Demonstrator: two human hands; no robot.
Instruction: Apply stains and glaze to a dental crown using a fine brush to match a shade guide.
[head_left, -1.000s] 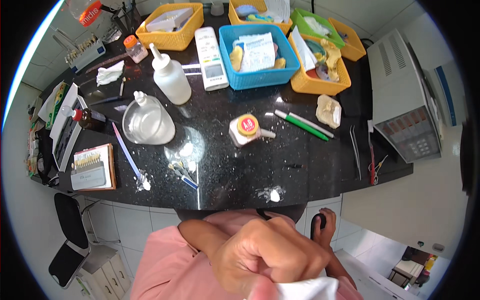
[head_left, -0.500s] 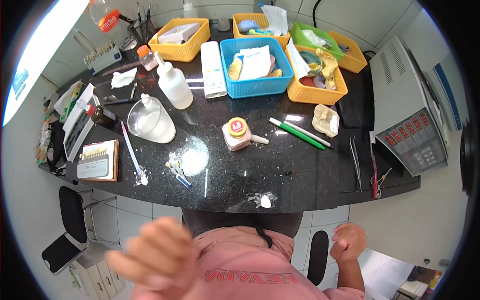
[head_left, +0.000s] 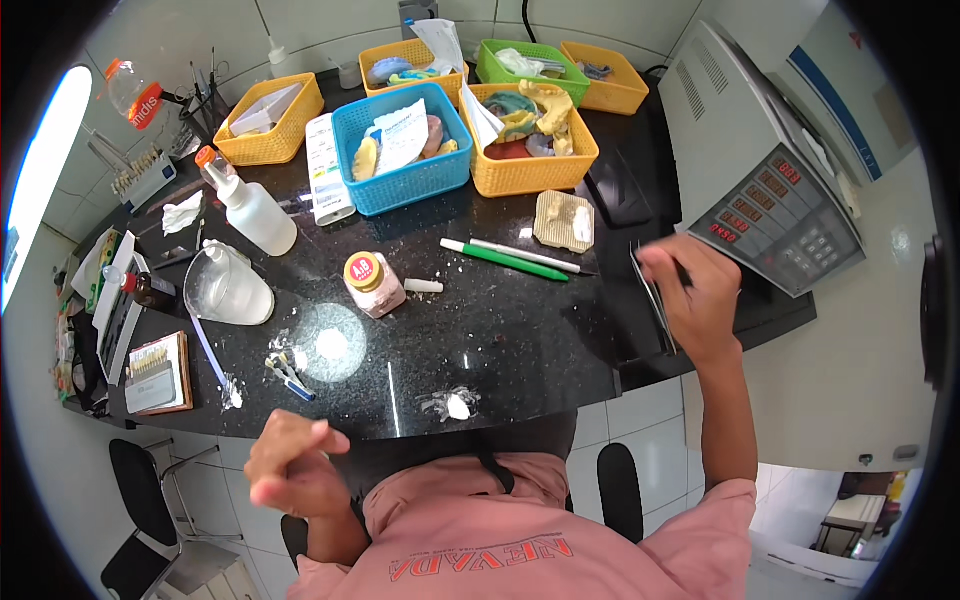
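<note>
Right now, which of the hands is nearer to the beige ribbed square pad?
Right. The right hand is to the right of the pad and slightly nearer the person; the left hand is far to its left, by the desk's front edge.

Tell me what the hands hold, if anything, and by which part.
Left hand: nothing. Right hand: nothing visible, near the tweezers; whether it touches them cannot be told.
</note>
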